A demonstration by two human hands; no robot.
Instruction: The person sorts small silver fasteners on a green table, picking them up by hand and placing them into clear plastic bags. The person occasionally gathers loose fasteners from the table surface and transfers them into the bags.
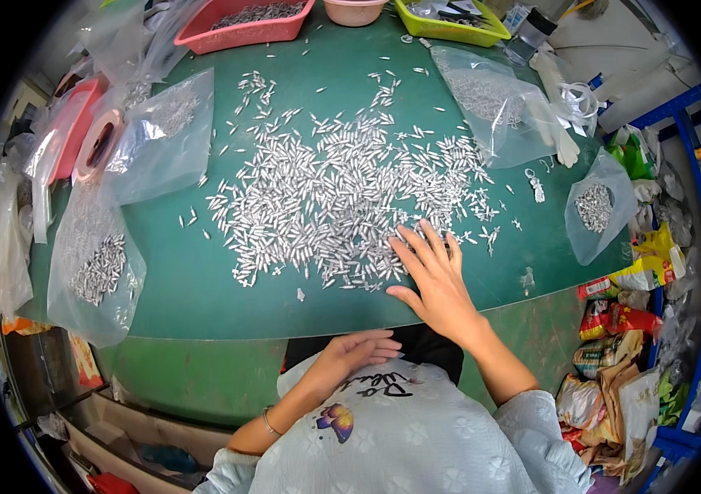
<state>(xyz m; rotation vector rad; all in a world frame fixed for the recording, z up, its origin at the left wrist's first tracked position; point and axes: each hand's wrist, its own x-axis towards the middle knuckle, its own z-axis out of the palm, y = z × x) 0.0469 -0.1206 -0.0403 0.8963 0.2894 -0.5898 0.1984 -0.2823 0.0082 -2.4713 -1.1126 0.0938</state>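
Observation:
A wide, loose pile of small silver spindle-shaped metal pieces lies across the green tabletop. Toward its right side some cross-shaped silver pieces are mixed in. My right hand rests at the pile's near right edge, fingers spread, their tips touching the pieces; nothing shows in its grasp. Below the table's front edge, over my lap, my left hand is held with its fingers stretched out side by side, and I see nothing in it.
Clear plastic bags with silver pieces lie at the left, at the far right and at the right edge. Along the back stand a pink tray and a yellow-green tray. A blue metal rack stands right of the table.

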